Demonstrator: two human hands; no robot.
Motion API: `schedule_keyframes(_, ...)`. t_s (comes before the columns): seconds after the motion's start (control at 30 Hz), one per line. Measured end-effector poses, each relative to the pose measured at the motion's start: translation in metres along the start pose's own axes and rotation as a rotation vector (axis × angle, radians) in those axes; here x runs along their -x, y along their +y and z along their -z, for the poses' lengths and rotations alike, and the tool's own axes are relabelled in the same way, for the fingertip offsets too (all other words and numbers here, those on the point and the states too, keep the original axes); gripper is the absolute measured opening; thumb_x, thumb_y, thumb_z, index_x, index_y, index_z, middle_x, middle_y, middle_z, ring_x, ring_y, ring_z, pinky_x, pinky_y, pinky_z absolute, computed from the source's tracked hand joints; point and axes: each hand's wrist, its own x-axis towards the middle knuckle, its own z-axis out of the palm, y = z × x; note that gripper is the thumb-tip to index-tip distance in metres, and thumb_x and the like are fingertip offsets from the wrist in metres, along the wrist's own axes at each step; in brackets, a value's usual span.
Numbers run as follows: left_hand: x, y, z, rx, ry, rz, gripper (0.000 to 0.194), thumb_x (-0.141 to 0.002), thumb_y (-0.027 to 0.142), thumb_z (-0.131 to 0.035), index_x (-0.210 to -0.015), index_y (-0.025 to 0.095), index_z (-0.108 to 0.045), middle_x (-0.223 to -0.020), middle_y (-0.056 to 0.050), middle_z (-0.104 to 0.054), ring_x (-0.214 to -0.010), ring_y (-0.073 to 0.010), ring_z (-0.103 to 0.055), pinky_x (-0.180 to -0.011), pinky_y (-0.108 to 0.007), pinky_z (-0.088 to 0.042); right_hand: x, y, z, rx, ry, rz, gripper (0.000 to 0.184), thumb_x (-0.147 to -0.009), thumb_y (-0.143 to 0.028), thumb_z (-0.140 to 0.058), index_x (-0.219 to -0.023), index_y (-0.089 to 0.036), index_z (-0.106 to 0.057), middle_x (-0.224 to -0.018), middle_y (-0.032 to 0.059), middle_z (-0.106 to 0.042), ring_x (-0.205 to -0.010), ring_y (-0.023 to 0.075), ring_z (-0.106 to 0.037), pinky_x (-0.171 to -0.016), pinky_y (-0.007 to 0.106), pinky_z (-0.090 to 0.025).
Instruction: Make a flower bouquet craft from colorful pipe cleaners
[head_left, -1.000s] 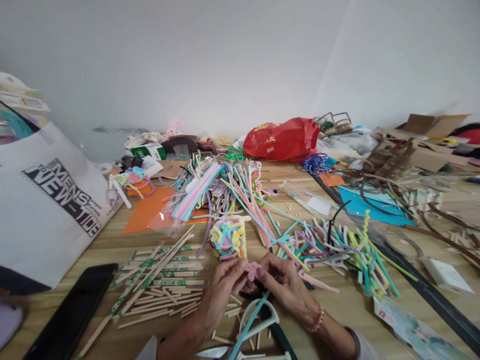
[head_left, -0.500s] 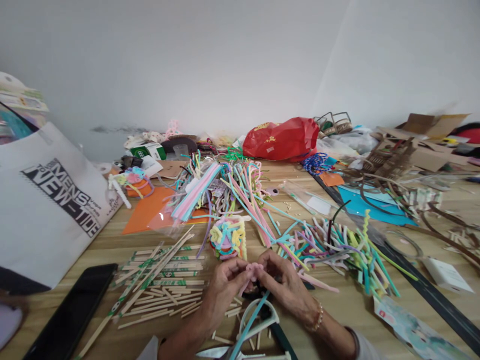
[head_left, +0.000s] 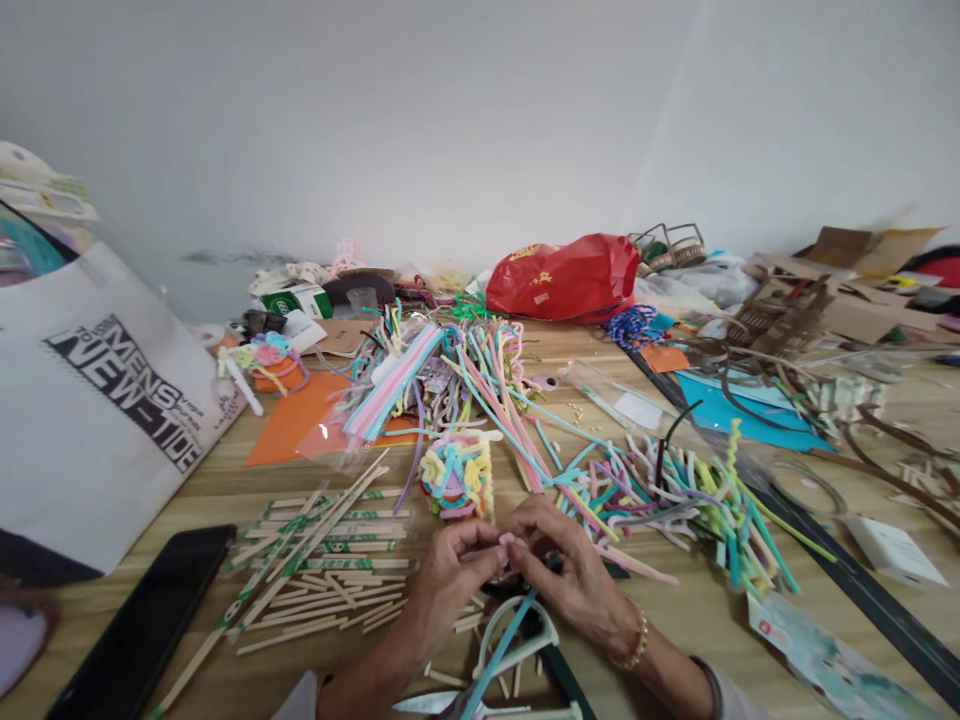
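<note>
A person's left hand [head_left: 450,578] and right hand [head_left: 571,572] meet above a wooden surface [head_left: 694,625], both closed narrow on a small pink pipe-cleaner twist [head_left: 511,540]. The fingers [head_left: 536,526] hide most of the twist, so its shape cannot be made out, and only a pink tip shows at the pinch. A judgement from across the room: work this small rewards a tight fingertip grip, with the wrists low and the two hands close together, as they are here, so that the soft wire bends only where it is pressed.

Just ahead of the hands sits a rounded cluster of looped pipe cleaners [head_left: 457,476] in yellow, blue and pink. A pale curved piece [head_left: 517,640] with a blue stem [head_left: 499,640] lies just below them. Wooden sticks with green print [head_left: 322,560] are heaped to the left, beside a black phone [head_left: 142,620]. Cut pipe-cleaner lengths [head_left: 675,500] spread to the right, and long pastel strands [head_left: 397,385] fan out across an orange sheet [head_left: 292,425]. A red plastic bag [head_left: 562,278] stands at the far edge.
</note>
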Motion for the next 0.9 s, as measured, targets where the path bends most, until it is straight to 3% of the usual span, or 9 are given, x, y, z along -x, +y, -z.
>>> schedule_keyframes(0.2, 0.0, -0.004, 0.002, 0.024, -0.055, -0.018, 0.028, -0.061, 0.032, -0.082, -0.078, 0.013, -0.071, -0.073, -0.003, -0.068, -0.07, -0.016, -0.061, -0.067, -0.025, -0.047, 0.001, 0.004, -0.002, -0.069, 0.031, -0.059, 0.018, -0.091, -0.033, -0.055, -0.083, -0.018, -0.061, -0.079, 0.003, -0.058, -0.071, 0.0151, -0.056, -0.061, 0.024, -0.044)
schedule_keyframes(0.4, -0.003, -0.01, 0.0, -0.018, 0.026, -0.063, 0.021, -0.063, 0.029, -0.08, -0.074, 0.013, -0.07, -0.068, -0.004, -0.068, -0.064, -0.0156, -0.061, -0.063, -0.025, -0.048, 0.001, 0.002, -0.004, -0.191, 0.009, -0.155, 0.02, -0.09, -0.037, -0.057, -0.083, -0.018, -0.056, -0.073, 0.0008, -0.058, -0.066, 0.0139, -0.056, -0.059, 0.023, -0.044)
schedule_keyframes(0.63, -0.003, -0.013, -0.002, -0.071, 0.116, -0.118, 0.013, -0.064, 0.021, -0.075, -0.068, 0.014, -0.065, -0.061, -0.002, -0.066, -0.058, -0.015, -0.06, -0.058, -0.024, -0.047, 0.002, 0.002, -0.004, -0.038, -0.012, -0.057, 0.012, -0.091, -0.027, -0.055, -0.084, -0.018, -0.058, -0.075, 0.0004, -0.059, -0.065, 0.0125, -0.057, -0.059, 0.022, -0.044)
schedule_keyframes(0.9, -0.003, -0.008, 0.001, -0.137, 0.089, -0.122, 0.01, -0.065, 0.018, -0.071, -0.061, 0.015, -0.063, -0.055, -0.001, -0.063, -0.055, -0.015, -0.06, -0.056, -0.023, -0.046, 0.002, 0.008, -0.003, 0.051, -0.025, 0.078, 0.01, -0.092, -0.02, -0.052, -0.086, -0.018, -0.06, -0.081, 0.0027, -0.059, -0.073, 0.0146, -0.058, -0.066, 0.025, -0.045)
